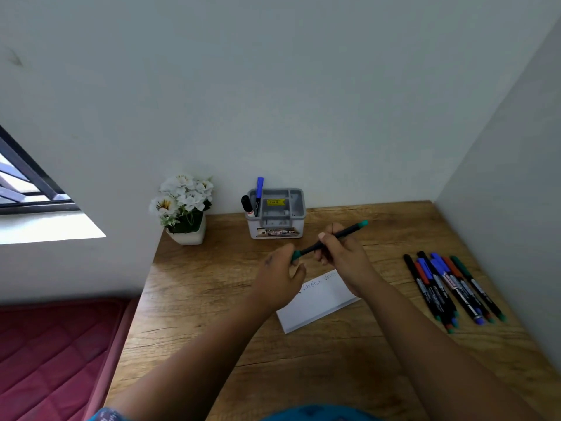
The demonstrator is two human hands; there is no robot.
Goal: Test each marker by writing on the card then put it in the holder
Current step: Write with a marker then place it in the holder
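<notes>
A person's right hand [340, 259] grips the barrel of a green marker [329, 240] above the wooden desk [349, 354], while the left hand [280, 279] pinches its cap end. The white card [315, 302] lies just below; the grey holder [276, 212] stands at twelve o'clock. Light, rigid and smooth, the marker looks best held mid-barrel.

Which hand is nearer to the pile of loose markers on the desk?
The right hand. It holds the green-capped marker over the card, just left of the pile of loose markers. The left hand grips that marker's other end, farther left still.
</notes>
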